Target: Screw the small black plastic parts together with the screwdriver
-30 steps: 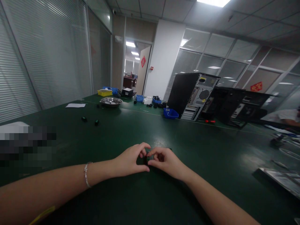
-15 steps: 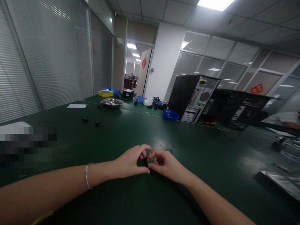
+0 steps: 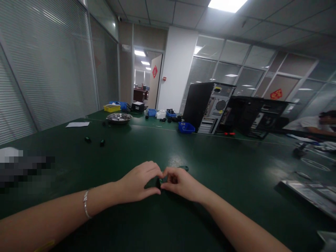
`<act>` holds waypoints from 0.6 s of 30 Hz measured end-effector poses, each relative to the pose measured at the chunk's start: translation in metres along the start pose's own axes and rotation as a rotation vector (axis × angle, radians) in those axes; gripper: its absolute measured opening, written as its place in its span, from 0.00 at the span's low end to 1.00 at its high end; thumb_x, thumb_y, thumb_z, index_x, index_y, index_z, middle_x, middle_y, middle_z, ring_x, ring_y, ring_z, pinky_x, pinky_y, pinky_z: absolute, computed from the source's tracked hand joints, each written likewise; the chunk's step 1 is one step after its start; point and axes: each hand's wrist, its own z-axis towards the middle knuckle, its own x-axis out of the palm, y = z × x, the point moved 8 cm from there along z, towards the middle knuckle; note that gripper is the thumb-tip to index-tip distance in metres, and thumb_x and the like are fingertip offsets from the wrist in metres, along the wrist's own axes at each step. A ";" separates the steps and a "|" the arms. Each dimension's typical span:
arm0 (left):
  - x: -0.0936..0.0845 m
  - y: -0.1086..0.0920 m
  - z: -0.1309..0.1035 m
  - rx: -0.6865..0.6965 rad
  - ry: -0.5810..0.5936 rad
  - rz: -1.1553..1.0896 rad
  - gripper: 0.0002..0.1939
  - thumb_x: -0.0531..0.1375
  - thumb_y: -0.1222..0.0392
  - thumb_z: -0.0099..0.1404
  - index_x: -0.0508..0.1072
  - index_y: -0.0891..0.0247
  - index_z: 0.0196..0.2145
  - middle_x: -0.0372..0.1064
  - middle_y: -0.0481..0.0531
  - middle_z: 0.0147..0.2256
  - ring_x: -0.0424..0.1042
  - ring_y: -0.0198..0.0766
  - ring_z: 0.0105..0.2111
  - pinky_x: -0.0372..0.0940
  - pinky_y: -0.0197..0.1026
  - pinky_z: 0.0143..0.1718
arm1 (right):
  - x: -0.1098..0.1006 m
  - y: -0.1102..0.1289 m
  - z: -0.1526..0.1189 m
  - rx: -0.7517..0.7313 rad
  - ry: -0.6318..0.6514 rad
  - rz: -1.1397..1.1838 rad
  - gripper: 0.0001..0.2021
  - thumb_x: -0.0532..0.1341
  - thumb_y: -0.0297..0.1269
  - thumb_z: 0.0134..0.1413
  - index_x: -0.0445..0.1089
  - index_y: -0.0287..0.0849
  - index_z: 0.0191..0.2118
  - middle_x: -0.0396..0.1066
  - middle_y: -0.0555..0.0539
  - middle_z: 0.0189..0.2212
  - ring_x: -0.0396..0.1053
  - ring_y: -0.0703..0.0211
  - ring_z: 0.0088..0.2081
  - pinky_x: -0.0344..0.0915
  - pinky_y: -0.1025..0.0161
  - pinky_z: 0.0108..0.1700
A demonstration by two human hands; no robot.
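Between my two hands, low over the green table (image 3: 126, 154), is a small dark piece (image 3: 159, 182) with a bit of green showing; its kind is too small to make out. My right hand (image 3: 181, 182) pinches its right side between thumb and curled forefinger. From the left, my left hand (image 3: 139, 180) curves around it, fingertips at its top and thumb at its lower edge. Just behind my right hand lies a dark looped cord (image 3: 184, 168). Fingers cover much of the piece.
Two small dark pieces (image 3: 87, 139) lie at left. Farther back are a metal bowl (image 3: 119, 119), a yellow basket (image 3: 112, 108), a blue bin (image 3: 186, 127) and computer towers (image 3: 199, 105). At right lie a metal panel (image 3: 304, 196) and cables; a person (image 3: 307, 120) sits beyond.
The view has shifted slightly right. My left hand's fingers have closed in toward the small piece, and the two hands' fingertips now meet around it.
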 end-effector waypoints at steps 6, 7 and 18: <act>0.009 -0.003 0.001 0.153 0.053 0.044 0.08 0.56 0.62 0.67 0.72 0.61 0.44 0.68 0.55 0.42 0.66 0.41 0.42 0.62 0.41 0.43 | -0.001 -0.005 0.001 -0.015 -0.009 0.042 0.10 0.66 0.36 0.51 0.70 0.41 0.40 0.62 0.56 0.23 0.59 0.66 0.25 0.55 0.69 0.27; 0.010 -0.002 0.002 0.158 0.055 0.045 0.08 0.56 0.62 0.67 0.72 0.62 0.43 0.68 0.55 0.41 0.66 0.41 0.42 0.63 0.41 0.43 | -0.002 -0.005 0.001 -0.018 -0.009 0.049 0.10 0.67 0.36 0.51 0.71 0.41 0.40 0.62 0.56 0.23 0.60 0.67 0.25 0.55 0.69 0.27; 0.012 -0.004 0.010 0.209 0.070 0.032 0.08 0.55 0.64 0.68 0.72 0.63 0.43 0.70 0.56 0.39 0.67 0.40 0.40 0.63 0.41 0.42 | -0.007 -0.006 -0.002 -0.101 0.029 0.008 0.13 0.66 0.40 0.51 0.70 0.42 0.42 0.64 0.56 0.25 0.61 0.67 0.25 0.56 0.70 0.27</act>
